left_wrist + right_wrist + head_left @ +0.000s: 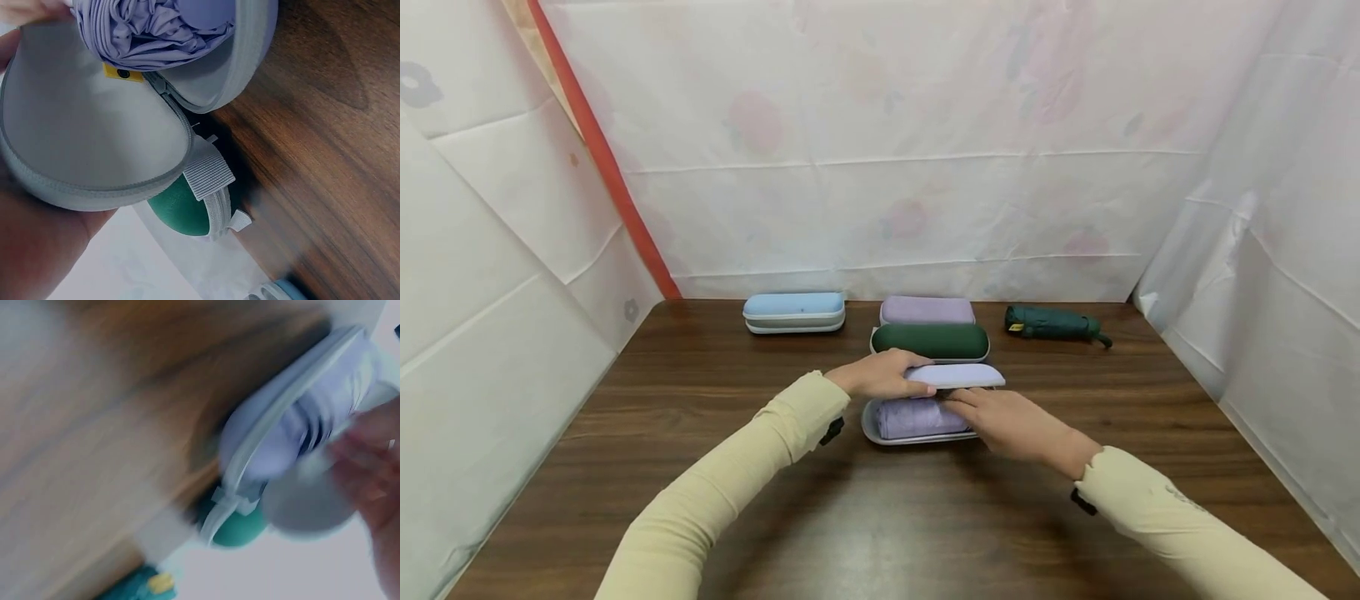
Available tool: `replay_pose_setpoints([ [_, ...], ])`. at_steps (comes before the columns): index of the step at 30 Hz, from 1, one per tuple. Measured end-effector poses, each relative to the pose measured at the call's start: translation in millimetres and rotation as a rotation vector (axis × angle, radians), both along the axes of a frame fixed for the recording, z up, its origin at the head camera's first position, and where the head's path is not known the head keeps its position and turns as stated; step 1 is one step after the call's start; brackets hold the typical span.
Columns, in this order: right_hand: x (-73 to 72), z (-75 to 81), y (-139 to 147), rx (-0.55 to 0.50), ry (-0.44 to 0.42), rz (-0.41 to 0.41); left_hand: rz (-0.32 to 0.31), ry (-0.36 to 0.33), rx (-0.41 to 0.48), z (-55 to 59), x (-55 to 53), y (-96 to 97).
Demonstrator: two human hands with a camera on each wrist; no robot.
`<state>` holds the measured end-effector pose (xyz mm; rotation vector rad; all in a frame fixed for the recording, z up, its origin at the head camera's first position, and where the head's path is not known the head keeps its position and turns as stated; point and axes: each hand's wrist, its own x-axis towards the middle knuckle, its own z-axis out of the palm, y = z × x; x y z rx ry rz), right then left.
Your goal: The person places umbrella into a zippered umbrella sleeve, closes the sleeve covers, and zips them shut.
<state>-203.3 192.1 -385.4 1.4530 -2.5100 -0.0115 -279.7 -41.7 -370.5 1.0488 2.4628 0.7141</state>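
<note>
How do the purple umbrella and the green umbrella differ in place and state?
The purple umbrella lies in an open case; the green umbrella lies directly on the table. The right hand partly covers the purple umbrella in the head view; nothing covers the green umbrella. Both are folded up.

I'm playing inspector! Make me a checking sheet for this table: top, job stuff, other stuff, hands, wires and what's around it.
Surface: brown wood-grain table.
Job's things: open lilac case, lid raised; purple folded umbrella inside.
Clutter: dark green case just behind; purple case behind that; blue case back left; green umbrella back right.
Hands: left hand holds the lid; right hand is at the purple umbrella's right end, grip unclear.
Cables: nothing seen.
Surroundings: pale patterned sheets; red strip at left.
</note>
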Motion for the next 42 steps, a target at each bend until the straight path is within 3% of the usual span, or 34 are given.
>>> replay_pose_setpoints([
  [2, -3.5, 5.6, 11, -0.099, 0.026, 0.109, 0.001, 0.003, -0.011, -0.1, 1.1, -1.2],
  [4, -8.4, 10.2, 20, -0.218, 0.037, 0.158, 0.007, 0.020, -0.033, -0.2, 2.7, -2.4],
  [6, -14.9, 12.5, 27, -0.298, 0.013, 0.130, 0.010, 0.043, -0.053, -0.2, 4.7, -3.1],
  [8, -21.6, 13.5, 31, -0.335, -0.069, 0.060, 0.005, 0.078, -0.071, -1.0, 7.1, -3.1],
  [13, -32.6, 10.8, 37, -0.324, -0.354, -0.102, -0.021, 0.138, -0.087, -5.7, 14.9, -1.1],
  [18, -34.5, 7.1, 39, -0.304, -0.510, -0.136, -0.045, 0.168, -0.079, -10.6, 21.9, -3.1],
  [29, -32.5, -2.8, 38, -0.295, -0.529, -0.143, -0.081, 0.207, -0.011, -16.7, 31.1, -20.1],
  [37, -30.2, -10.6, 37, -0.293, -0.457, -0.123, -0.108, 0.240, 0.072, -24.9, 34.9, -25.2],
  [42, -30.9, -11.4, 35, -0.294, -0.421, -0.107, -0.116, 0.204, 0.095, -26.8, 32.1, -28.6],
])
